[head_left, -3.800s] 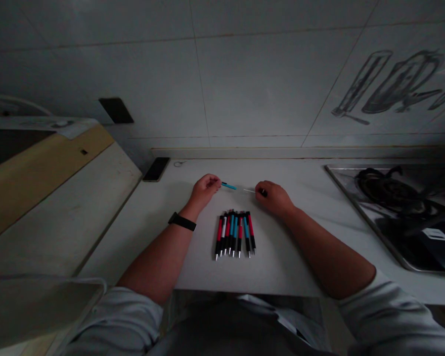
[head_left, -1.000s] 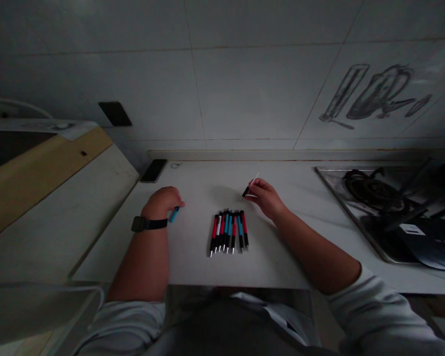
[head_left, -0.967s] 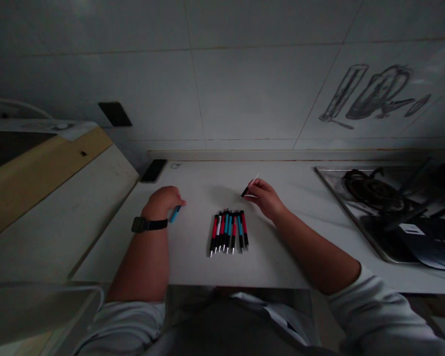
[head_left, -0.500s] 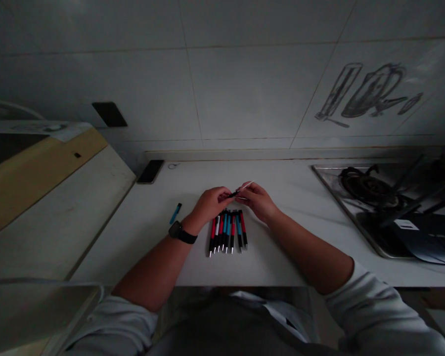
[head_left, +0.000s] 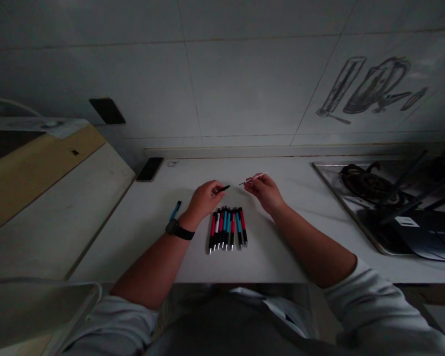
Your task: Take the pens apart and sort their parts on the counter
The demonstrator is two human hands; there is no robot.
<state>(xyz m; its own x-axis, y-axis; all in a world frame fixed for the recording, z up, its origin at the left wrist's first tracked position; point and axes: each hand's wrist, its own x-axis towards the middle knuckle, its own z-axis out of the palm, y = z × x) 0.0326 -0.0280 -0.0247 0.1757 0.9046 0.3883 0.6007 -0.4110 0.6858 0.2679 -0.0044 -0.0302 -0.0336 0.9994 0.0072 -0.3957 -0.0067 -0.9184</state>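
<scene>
Looks like you're mid-teardown on 1 pen. Your left hand [head_left: 203, 200] has its fingers pinched around the black tip piece [head_left: 223, 188], which pokes out to the right and sits just above the table [head_left: 282, 257]. Your right hand [head_left: 266, 190] is grasping the thin white refill [head_left: 254, 178] between thumb and fingertips, with its free end aimed left toward the black piece. The 2 parts are close but not touching; there's a clear gap between them.

The blue barrel [head_left: 175, 210] lies by itself on the table, just left of your left wrist and the wristwatch [head_left: 179, 230], and nobody is touching it. The row of pens [head_left: 228, 228] sits neatly side by side right below your hands, tips pointing toward you, all in 1 piece as far as I can tell.

My read: the step in hand is separating the parts, with the refill free of the tip. Whichever piece you deal with next, you'll need a free hand, so set 1 part down somewhere it won't roll into the row. The refill is skinny and the light is dim, so keep a firm pinch on it.

A phone [head_left: 150, 169] lies at the back left and a gas stove [head_left: 371, 183] is off to the right, both well apart from the pens.
</scene>
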